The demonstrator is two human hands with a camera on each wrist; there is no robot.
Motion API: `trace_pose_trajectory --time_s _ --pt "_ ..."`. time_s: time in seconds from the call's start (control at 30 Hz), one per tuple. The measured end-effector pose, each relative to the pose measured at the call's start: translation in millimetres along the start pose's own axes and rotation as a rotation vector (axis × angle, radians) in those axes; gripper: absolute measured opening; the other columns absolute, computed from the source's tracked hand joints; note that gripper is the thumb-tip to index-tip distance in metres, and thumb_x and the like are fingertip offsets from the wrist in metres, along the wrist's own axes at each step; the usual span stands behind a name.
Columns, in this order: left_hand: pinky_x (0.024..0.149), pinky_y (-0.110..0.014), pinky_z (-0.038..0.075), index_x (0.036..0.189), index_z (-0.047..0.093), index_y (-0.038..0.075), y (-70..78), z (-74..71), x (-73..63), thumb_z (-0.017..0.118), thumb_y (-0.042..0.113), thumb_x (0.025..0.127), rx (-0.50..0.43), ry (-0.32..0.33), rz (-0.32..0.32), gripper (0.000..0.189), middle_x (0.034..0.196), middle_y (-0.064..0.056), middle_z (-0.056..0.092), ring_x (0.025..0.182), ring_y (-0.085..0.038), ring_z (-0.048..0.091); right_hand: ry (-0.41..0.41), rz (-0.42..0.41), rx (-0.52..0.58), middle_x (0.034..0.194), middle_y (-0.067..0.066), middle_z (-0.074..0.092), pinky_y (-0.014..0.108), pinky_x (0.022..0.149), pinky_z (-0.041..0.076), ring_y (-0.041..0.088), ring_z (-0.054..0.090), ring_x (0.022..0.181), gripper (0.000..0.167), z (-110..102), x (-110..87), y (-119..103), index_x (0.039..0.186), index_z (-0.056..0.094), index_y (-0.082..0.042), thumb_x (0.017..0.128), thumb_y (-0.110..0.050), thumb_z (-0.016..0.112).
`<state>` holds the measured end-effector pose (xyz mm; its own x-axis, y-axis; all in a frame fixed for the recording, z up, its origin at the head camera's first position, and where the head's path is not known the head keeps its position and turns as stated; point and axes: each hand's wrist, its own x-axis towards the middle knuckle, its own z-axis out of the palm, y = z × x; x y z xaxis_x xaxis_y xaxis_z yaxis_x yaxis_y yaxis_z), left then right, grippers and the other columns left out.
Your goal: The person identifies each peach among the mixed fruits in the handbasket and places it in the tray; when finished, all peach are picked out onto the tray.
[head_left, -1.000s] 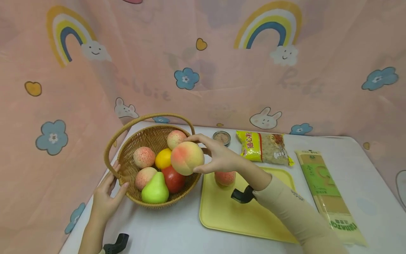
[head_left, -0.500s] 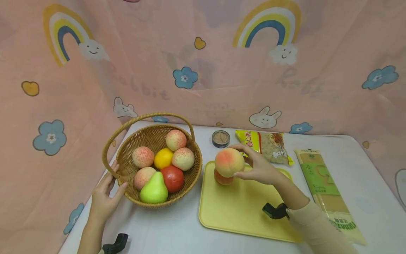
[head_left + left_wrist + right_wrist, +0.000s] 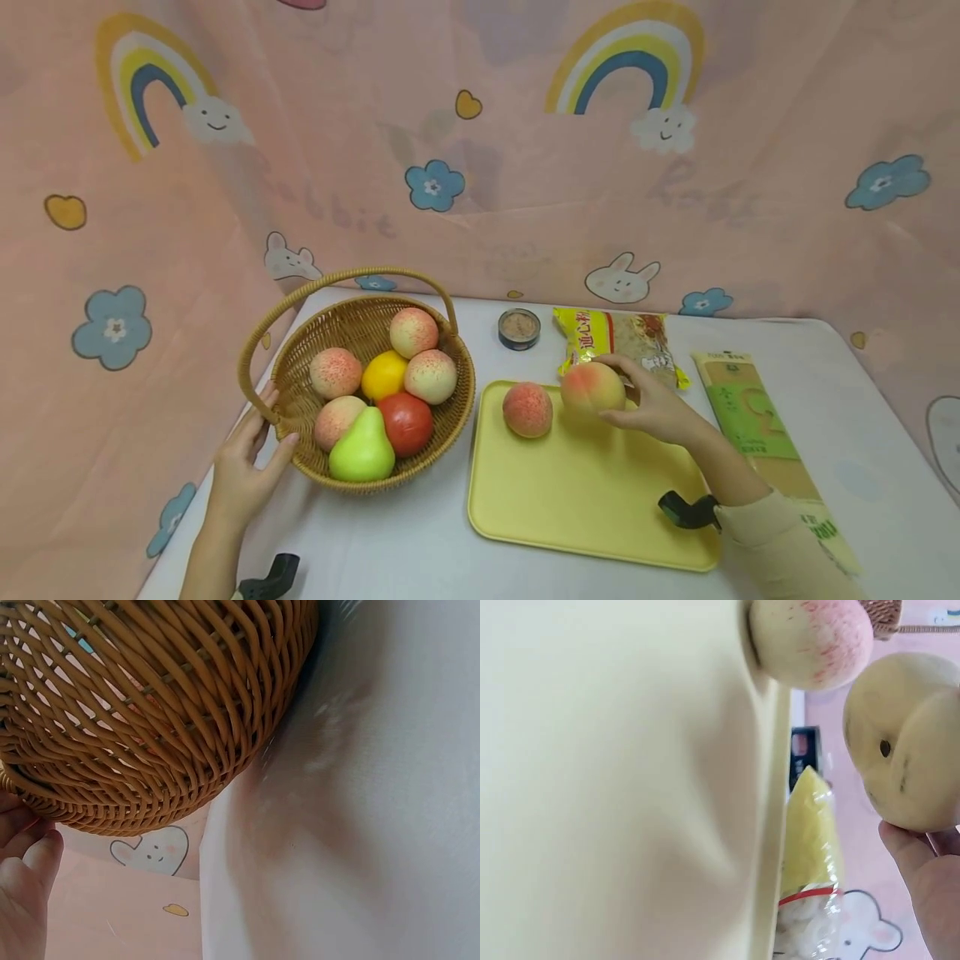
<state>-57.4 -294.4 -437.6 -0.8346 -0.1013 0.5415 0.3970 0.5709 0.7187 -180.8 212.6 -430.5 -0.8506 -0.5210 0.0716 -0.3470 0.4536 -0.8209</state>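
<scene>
My right hand (image 3: 652, 410) grips a yellow-and-red peach (image 3: 591, 388) above the back part of a yellow tray (image 3: 577, 500). Its pale underside shows in the right wrist view, apart from the tray. Beside it, a pinkish-red speckled peach (image 3: 528, 410) lies on the tray. On the left, my left hand (image 3: 243, 475) holds the edge of a wicker basket (image 3: 360, 321) near the handle's foot; the left wrist view shows thumb and fingers at the rim. Inside are a green pear (image 3: 362, 450), a red round fruit (image 3: 407, 423), a yellow-orange fruit (image 3: 385, 377) and several speckled peaches (image 3: 336, 372).
Behind the tray stand a small round jar (image 3: 519, 328) and a yellow pasta bag (image 3: 622, 342). A long green-labelled noodle packet (image 3: 757, 421) lies to the right, partly behind my forearm. A pink printed cloth (image 3: 510, 208) hangs behind the white table (image 3: 390, 550).
My right hand has carried the peach from over the basket rightward to above the tray, past the speckled peach. My left hand stays on the basket.
</scene>
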Motion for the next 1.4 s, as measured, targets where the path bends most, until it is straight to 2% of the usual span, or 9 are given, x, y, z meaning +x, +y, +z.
trace_pose_trajectory --time_s 0.07,0.13,0.23,0.33,0.6,0.83,1.03,1.23,1.4 --pt "0.101 -0.005 0.034 0.137 0.045 -0.005 0.4 -0.5 0.2 0.065 -0.014 0.075 0.012 -0.001 -0.002 0.065 0.146 -0.024 0.038 0.130 0.007 0.037 -0.020 0.006 0.010 0.133 0.006 0.047 0.023 0.102 0.043 0.005 0.047 0.117 0.066 -0.8 0.0 5.5 0.137 0.039 -0.008 0.081 -0.017 0.074" --pt "0.101 -0.005 0.033 0.137 0.046 -0.005 0.8 -0.9 0.6 0.066 -0.013 0.075 0.023 -0.002 0.000 0.065 0.145 -0.024 0.039 0.130 0.007 0.037 -0.035 0.015 0.016 0.132 0.006 0.047 0.036 0.107 0.043 0.014 0.044 0.121 0.065 -1.1 0.3 10.4 0.135 0.040 -0.009 0.080 -0.018 0.075" --pt "0.101 -0.004 0.033 0.136 0.047 -0.004 1.6 -1.8 1.1 0.067 -0.012 0.075 0.046 -0.005 -0.003 0.065 0.145 -0.023 0.040 0.130 0.007 0.036 -0.059 0.036 0.029 0.133 0.009 0.045 0.057 0.109 0.035 0.030 0.040 0.126 0.065 -1.1 0.8 16.4 0.133 0.042 -0.009 0.079 -0.018 0.076" --pt "0.101 -0.004 0.033 0.136 0.047 -0.003 3.4 -2.6 1.7 0.068 -0.011 0.075 0.058 -0.010 -0.008 0.065 0.145 -0.022 0.041 0.131 0.007 0.036 -0.077 0.056 0.053 0.133 0.012 0.045 0.063 0.108 0.032 0.039 0.037 0.129 0.066 -0.4 1.4 22.4 0.132 0.043 -0.009 0.077 -0.017 0.078" --pt "0.100 -0.003 0.033 0.137 0.047 -0.003 3.6 -3.2 1.5 0.067 -0.009 0.076 0.081 -0.017 -0.027 0.064 0.145 -0.022 0.041 0.129 0.009 0.036 -0.102 0.091 0.117 0.131 0.006 0.050 0.059 0.110 0.031 0.035 0.041 0.129 0.068 4.0 0.6 34.7 0.131 0.044 -0.016 0.074 -0.018 0.080" --pt "0.100 -0.002 0.033 0.135 0.048 -0.005 1.6 -2.6 1.9 0.068 -0.008 0.076 0.102 -0.005 -0.001 0.062 0.143 -0.023 0.044 0.129 0.010 0.036 -0.179 0.118 0.178 0.139 0.013 0.041 0.054 0.110 0.035 0.041 0.035 0.135 0.073 6.8 2.5 35.6 0.133 0.036 -0.011 0.075 -0.016 0.079" --pt "0.100 -0.003 0.033 0.136 0.047 -0.004 2.1 -3.6 0.4 0.067 -0.009 0.076 0.075 -0.005 -0.006 0.063 0.144 -0.024 0.041 0.130 0.008 0.036 -0.217 0.124 0.128 0.138 0.015 0.042 0.060 0.112 0.028 0.042 0.034 0.134 0.074 7.2 3.1 33.1 0.133 0.035 -0.009 0.074 -0.016 0.079" --pt "0.100 -0.004 0.034 0.136 0.047 -0.005 2.1 -3.6 0.2 0.067 -0.011 0.075 0.059 -0.002 0.014 0.064 0.144 -0.025 0.041 0.130 0.007 0.037 -0.239 0.151 0.088 0.140 0.015 0.044 0.066 0.111 0.021 0.040 0.035 0.133 0.083 8.7 0.3 32.7 0.141 0.032 -0.011 0.073 -0.016 0.080" --pt "0.100 -0.003 0.033 0.135 0.049 -0.004 1.0 -2.3 1.3 0.069 -0.008 0.075 0.090 0.003 0.021 0.063 0.143 -0.023 0.044 0.129 0.008 0.037 -0.216 0.141 0.058 0.147 0.018 0.036 0.060 0.114 0.023 0.042 0.029 0.137 0.087 3.5 -3.7 28.6 0.145 0.029 -0.006 0.076 -0.023 0.079"
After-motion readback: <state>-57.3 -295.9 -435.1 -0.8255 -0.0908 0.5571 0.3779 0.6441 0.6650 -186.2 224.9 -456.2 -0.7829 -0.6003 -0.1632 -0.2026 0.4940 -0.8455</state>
